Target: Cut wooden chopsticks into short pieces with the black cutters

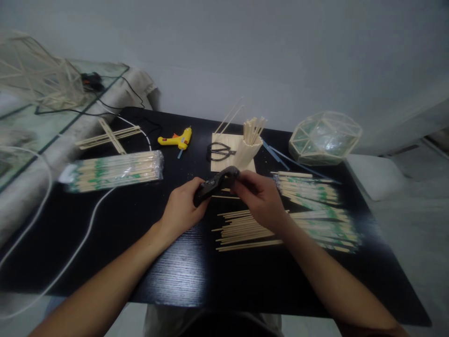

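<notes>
While both hands close on it, the left hand [183,209] and right hand [258,198] grip a dark cutter [215,184]; loose sticks [245,229] lie just below.

dark tool [216,183]: partly hidden by hands, kind unclear | stick frame [31,70]: cut off left

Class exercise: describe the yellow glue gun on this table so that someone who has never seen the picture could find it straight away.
Start at the black table and look to its far edge, left of the pale wooden board with the black scissors. The yellow glue gun lies there on its side. It is the only bright yellow thing among the pale sticks.
</notes>
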Demonstrator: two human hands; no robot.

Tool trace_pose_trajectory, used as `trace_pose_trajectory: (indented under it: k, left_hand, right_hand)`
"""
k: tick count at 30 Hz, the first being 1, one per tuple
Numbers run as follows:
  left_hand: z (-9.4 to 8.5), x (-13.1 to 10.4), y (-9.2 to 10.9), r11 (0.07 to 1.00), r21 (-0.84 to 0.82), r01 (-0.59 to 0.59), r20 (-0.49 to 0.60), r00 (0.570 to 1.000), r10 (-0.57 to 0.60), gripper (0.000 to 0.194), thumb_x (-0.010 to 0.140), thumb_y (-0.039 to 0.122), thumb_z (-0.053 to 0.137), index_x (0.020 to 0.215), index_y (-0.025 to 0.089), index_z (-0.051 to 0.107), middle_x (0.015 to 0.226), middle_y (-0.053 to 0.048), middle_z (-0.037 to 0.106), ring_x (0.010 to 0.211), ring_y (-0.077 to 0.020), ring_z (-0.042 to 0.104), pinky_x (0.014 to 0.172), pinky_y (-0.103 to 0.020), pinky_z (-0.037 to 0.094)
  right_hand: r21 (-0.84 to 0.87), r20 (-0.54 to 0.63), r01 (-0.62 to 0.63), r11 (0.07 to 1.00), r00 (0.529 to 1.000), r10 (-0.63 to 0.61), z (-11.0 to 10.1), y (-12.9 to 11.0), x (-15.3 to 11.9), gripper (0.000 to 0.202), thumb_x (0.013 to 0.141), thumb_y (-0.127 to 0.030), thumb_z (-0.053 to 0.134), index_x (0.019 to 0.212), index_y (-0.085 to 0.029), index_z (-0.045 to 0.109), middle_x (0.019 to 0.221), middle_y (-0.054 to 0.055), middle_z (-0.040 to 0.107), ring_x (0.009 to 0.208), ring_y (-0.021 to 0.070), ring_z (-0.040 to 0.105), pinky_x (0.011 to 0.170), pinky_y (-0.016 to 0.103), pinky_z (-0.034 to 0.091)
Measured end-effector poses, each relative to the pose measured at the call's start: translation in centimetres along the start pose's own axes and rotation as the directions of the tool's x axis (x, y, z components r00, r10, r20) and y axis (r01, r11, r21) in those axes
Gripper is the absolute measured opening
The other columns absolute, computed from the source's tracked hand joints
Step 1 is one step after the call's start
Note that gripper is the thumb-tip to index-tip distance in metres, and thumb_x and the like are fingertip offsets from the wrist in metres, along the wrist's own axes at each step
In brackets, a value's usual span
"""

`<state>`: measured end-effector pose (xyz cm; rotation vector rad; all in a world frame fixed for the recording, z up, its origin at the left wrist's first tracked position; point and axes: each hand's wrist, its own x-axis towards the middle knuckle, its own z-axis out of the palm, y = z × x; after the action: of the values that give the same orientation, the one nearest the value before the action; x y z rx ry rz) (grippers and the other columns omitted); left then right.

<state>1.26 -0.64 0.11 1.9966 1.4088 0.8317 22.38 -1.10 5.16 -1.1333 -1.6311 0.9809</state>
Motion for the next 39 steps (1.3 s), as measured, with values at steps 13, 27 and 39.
trace_pose_trajectory:
  k: [13,27,39]
  left_hand:
    - [0.10,0.06,-0.10,1.000,-0.005,-0.003,0.010,1.000,0.003,0.011,0.091,0.031,0.063,0.096,0.021,0.064,0.080,-0.001,0.067,0.068,-0.0169,0.058,0.065,-0.026,0.040]
    - [0.02,0.11,0.19,1.000,-0.004,0.026,0.052,0.998,-0.025,0.015,0.087,0.027,0.060,0.079,0.022,0.049,0.067,0.003,0.055,0.058,-0.0143,0.048,0.060,-0.025,0.032]
    - [-0.03,0.17,0.35,0.996,0.050,0.069,0.096,0.993,-0.074,0.020,0.089,0.027,0.056,0.076,0.023,0.041,0.064,0.003,0.050,0.056,-0.0138,0.046,0.058,-0.026,0.028]
  right_hand:
    - [-0.030,0.009,-0.001,1.000,1.000,0.001,-0.06,0.23,0.02,0.020,0.096,-0.034,0.066,0.081,-0.021,0.068,0.072,-0.001,0.068,0.067,0.0150,0.060,0.064,0.028,0.047]
    - [-0.056,0.013,0.010,0.998,1.000,-0.009,0.14,0.24,-0.10,0.021,0.097,-0.027,0.063,0.078,-0.021,0.066,0.069,-0.001,0.067,0.063,0.0135,0.058,0.062,0.028,0.045]
    - [-0.071,-0.007,0.055,0.996,0.998,-0.056,0.19,0.46,-0.04,0.024,0.098,-0.023,0.062,0.074,-0.018,0.064,0.065,-0.003,0.062,0.060,0.0112,0.053,0.060,0.025,0.040]
